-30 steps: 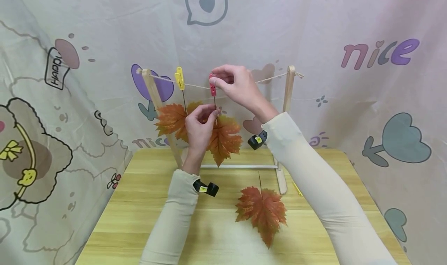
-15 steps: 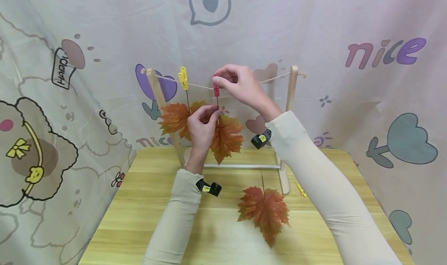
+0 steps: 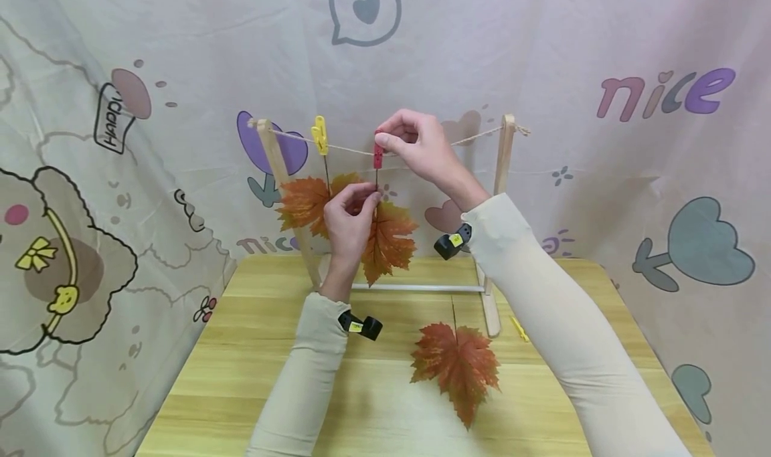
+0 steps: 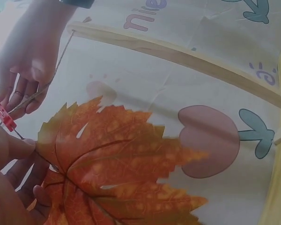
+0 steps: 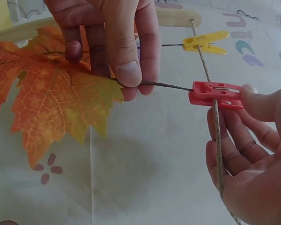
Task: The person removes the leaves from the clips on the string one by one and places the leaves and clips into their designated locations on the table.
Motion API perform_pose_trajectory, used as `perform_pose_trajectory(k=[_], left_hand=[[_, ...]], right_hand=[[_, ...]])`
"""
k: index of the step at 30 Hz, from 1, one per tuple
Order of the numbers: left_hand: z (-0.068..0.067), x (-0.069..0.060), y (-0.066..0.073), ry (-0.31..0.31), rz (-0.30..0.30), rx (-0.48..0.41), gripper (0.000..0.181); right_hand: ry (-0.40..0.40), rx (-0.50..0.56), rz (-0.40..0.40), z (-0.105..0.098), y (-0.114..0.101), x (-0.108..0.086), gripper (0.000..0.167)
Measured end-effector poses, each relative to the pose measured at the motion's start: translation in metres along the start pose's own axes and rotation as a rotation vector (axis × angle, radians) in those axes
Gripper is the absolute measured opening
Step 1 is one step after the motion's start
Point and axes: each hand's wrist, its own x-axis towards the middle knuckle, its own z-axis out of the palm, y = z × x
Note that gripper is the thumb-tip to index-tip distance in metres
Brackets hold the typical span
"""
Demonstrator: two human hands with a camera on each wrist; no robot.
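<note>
head view: below the rope [image 3: 349,150], the left hand [image 3: 348,221] pinched one leaf [image 3: 390,237] by its stem [image 3: 377,177]; at the rope, the right hand [image 3: 420,146] pinched a red clip [image 3: 378,157] gripping that stem; a yellow clip [image 3: 320,137] on the rope held another leaf [image 3: 303,203].

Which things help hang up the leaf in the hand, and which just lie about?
Helping now:
red clothespin in the right hand
maple leaf, stem in the left hand
rope
wooden frame

Lying on the table, maybe for later:
loose maple leaf
yellow piece, probably a clothespin
</note>
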Motion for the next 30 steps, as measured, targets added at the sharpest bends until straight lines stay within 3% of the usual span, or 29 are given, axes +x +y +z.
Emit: perform_pose_trajectory(k=[8,16,25,30], left_hand=[[0.002,0.0,0.001,-0.023,0.006,0.027,0.012],[0.001,-0.004,-0.001,-0.016,-0.022,0.046,0.014],[0.0,-0.018,0.03,-0.012,-0.041,0.047,0.012],[-0.001,-0.019,0.009,-0.009,-0.059,0.027,0.013]], right_hand=[[0.096,0.078,0.019,0.001,0.002,-0.001,0.006],[0.192,0.275,0.04,0.003,0.003,0.002,0.009],[0.241,0.398,-0.01,0.003,0.007,0.001,0.011],[0.302,0.49,-0.008,0.002,0.009,0.002,0.011]])
